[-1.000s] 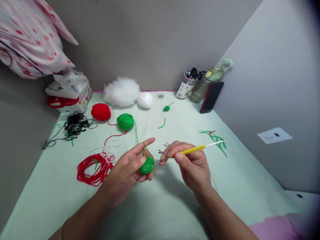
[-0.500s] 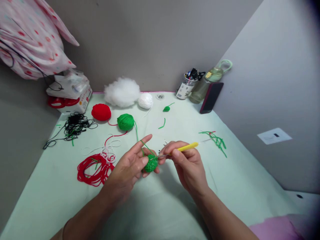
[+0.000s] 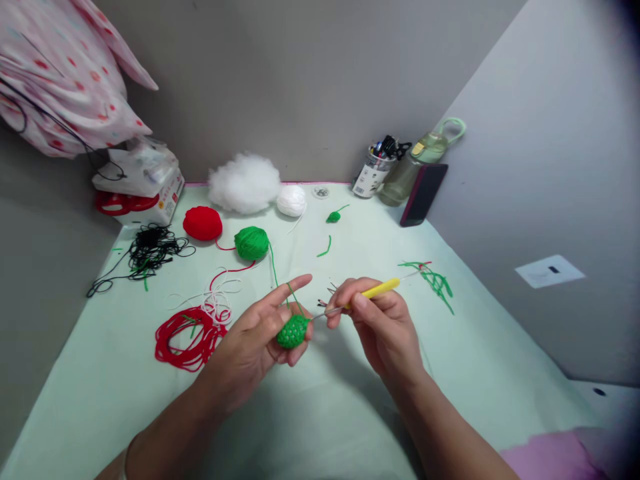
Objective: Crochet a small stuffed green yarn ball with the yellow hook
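Observation:
My left hand [image 3: 263, 337] pinches a small round green crochet piece [image 3: 292, 332] between thumb and fingers. Green yarn runs over its raised index finger and back to the green yarn ball [image 3: 251, 244]. In my right hand [image 3: 377, 327] is a crochet hook with a yellow handle [image 3: 381, 289], held like a pen. The hook's thin metal shaft points left, its tip at the upper right edge of the green piece. Whether a loop sits on the tip is too small to tell.
Behind my hands stand a red yarn ball [image 3: 203, 223], white stuffing [image 3: 244, 184] and a white yarn ball [image 3: 291, 201]. Coiled red yarn [image 3: 167, 340] and tangled black cord [image 3: 153, 250] lie left. Green scraps [image 3: 437, 285], a phone [image 3: 424, 195] and a bottle [image 3: 400, 180] are right.
The green piece has turned in my left hand and shifted slightly left and down. My right hand with the hook has moved a little right, and the hook tip is now at the piece's edge.

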`<state>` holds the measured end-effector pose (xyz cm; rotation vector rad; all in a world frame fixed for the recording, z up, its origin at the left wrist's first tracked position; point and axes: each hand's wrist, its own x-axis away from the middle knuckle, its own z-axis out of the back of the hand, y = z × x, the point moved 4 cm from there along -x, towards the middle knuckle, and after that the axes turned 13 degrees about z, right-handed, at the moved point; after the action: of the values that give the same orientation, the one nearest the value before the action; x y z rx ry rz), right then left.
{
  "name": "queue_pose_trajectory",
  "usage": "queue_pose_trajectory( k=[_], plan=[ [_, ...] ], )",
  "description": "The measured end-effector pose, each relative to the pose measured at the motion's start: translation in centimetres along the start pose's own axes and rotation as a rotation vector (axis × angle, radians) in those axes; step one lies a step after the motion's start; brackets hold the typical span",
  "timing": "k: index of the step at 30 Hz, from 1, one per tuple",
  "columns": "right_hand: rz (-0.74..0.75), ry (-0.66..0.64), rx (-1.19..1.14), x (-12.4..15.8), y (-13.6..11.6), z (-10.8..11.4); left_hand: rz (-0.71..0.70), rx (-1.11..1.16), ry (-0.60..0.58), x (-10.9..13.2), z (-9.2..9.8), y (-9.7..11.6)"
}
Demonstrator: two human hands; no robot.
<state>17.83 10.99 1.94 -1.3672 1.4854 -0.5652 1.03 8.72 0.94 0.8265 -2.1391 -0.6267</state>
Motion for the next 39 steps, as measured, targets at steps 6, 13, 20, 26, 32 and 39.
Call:
queue_pose_trajectory(
  k=[6,13,20,26,32,39],
  plan=[
    [0.099,-0.013,0.084,0.3,0.2,-0.6,-0.184,-0.122,0.028,-0.2,0.6,-0.1],
    [0.290,-0.022,0.389,0.7,-0.5,-1.1,-0.166,-0.093,0.070,-0.4,0.7,-1.3],
    [0.183,-0.084,0.254,0.2,0.1,-0.5,-0.184,-0.165,0.151,-0.4,1.1,-1.1],
    [0.164,-0.175,0.282,0.3,0.0,-1.0,-0.138,-0.273,0.144,0.1,1.1,-0.3],
    [0.230,-0.197,0.409,0.5,-0.3,-1.4,-0.125,-0.321,0.189,0.2,1.2,0.1],
    [0.091,-0.023,0.125,0.6,1.1,-0.9,-0.255,-0.443,0.312,0.5,1.7,0.7]
  ],
)
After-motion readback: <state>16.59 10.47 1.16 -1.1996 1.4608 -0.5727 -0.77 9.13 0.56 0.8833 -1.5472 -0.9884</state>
